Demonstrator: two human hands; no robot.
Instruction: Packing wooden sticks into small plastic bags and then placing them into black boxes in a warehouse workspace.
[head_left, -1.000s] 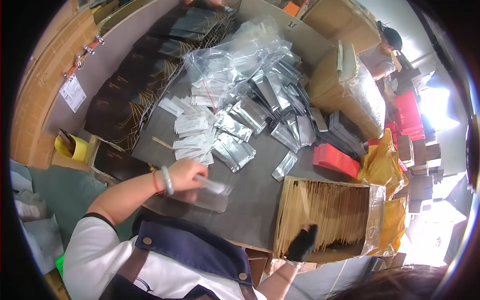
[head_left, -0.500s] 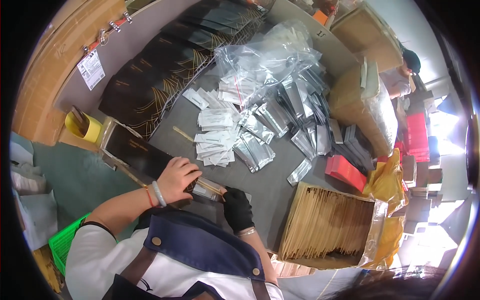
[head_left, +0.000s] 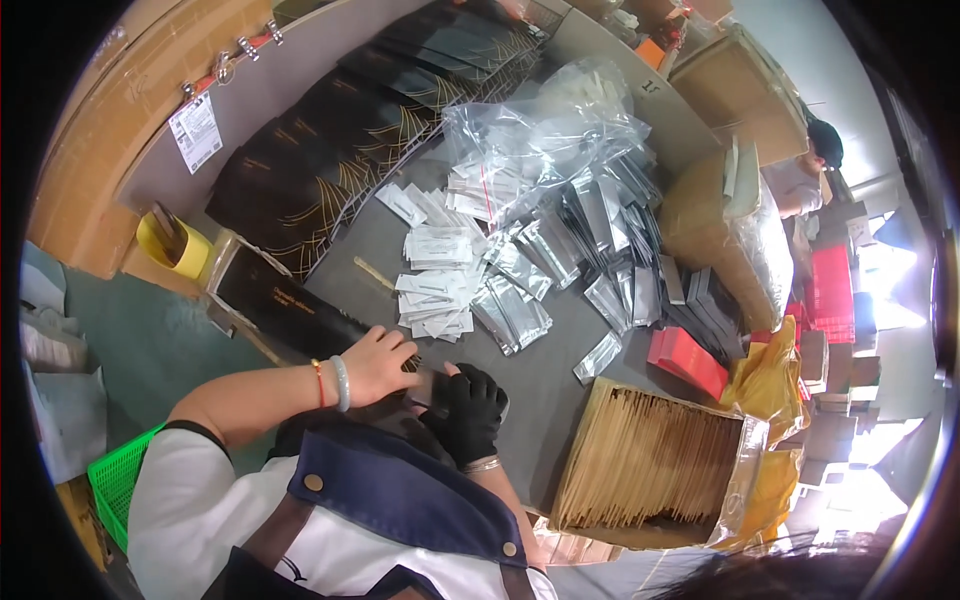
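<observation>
Head view: near the person's body, the bare left hand (head_left: 378, 368) has its fingers bent close together over the right end of a long, flat black packet with gold lettering (head_left: 285, 300), which lies along the near left edge of the dark grey tabletop (head_left: 540, 390). Just beside it, the right hand (head_left: 468, 412), in a black glove, has its fingers curled; blur hides what, if anything, they grip. Right of the hands, an open cardboard box (head_left: 742, 470) holds tightly packed thin wooden sticks (head_left: 650, 455). Farther off lie a stack of flat red packets (head_left: 688, 360), small white paper packets (head_left: 438, 250) and shiny silver sachets (head_left: 512, 312). Beyond these, a clear plastic bag (head_left: 550, 120) rests on the heap, right of overlapping black gold-lined packets (head_left: 330, 150).
</observation>
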